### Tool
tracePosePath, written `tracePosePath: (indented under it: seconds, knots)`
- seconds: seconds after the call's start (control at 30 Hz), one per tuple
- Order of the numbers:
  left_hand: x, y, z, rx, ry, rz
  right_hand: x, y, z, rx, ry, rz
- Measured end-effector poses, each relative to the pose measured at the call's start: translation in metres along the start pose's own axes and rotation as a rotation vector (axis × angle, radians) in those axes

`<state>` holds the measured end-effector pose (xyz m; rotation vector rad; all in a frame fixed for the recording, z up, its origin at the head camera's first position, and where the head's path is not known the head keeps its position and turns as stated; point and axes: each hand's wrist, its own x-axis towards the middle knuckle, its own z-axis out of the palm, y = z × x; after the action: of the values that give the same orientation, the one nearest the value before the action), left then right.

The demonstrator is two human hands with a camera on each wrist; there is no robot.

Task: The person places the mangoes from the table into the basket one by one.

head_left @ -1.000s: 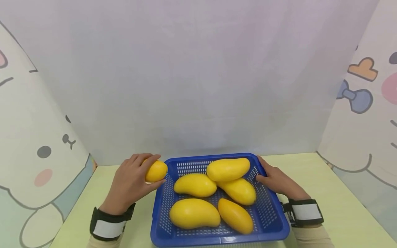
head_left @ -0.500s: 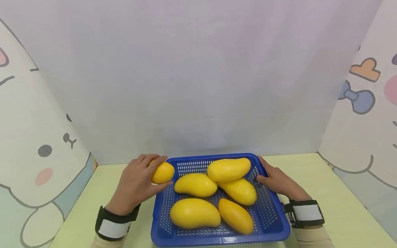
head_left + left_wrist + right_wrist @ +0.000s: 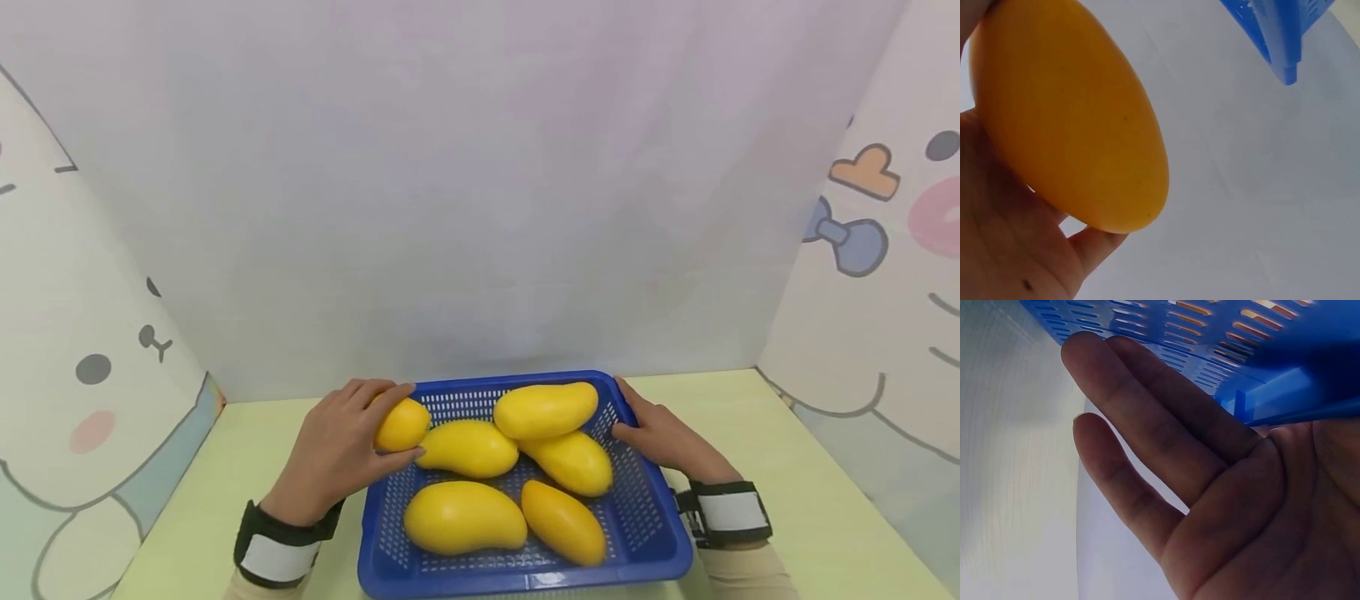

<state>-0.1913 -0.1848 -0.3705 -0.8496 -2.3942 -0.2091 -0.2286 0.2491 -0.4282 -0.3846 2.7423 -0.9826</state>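
Note:
My left hand (image 3: 335, 450) holds a yellow mango (image 3: 405, 425) over the left rim of a blue plastic basket (image 3: 558, 579), fingers above it and thumb below. In the left wrist view the mango (image 3: 1079, 125) fills the palm, its rounded end pointing outward. Inside the basket lie several more mangoes, including a large one (image 3: 465, 517) at the front left and a more orange one (image 3: 564, 523) beside it. At the back right, one mango (image 3: 546, 410) leans on another (image 3: 573, 463). My right hand (image 3: 663, 435) grips the basket's right rim, thumb inside, fingers along the slotted outer wall (image 3: 1185, 331).
The basket stands on a pale yellow-green table (image 3: 780, 467). A plain whitish cloth wall (image 3: 480, 208) rises behind it. Cartoon-printed panels (image 3: 75, 333) flank the table on both sides.
My left hand has carried its mango rightward, from outside the basket's left edge to over the rim. The right hand stays at the right rim, and the basket's mangoes lie as before.

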Motion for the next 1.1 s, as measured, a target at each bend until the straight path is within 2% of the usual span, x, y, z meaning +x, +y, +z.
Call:
tracePosePath:
  seconds: [0.5, 0.87, 1.1]
  knots:
    - [0.023, 0.017, 0.007, -0.004, -0.038, 0.026, 0.001, 0.000, 0.004, -0.021, 0.021, 0.001]
    - [0.036, 0.025, 0.019, 0.008, -0.127, 0.032, 0.001, -0.001, 0.005, -0.012, 0.030, 0.001]
    - [0.047, 0.025, 0.028, 0.023, -0.209, 0.019, 0.001, -0.002, 0.004, -0.010, 0.032, -0.004]
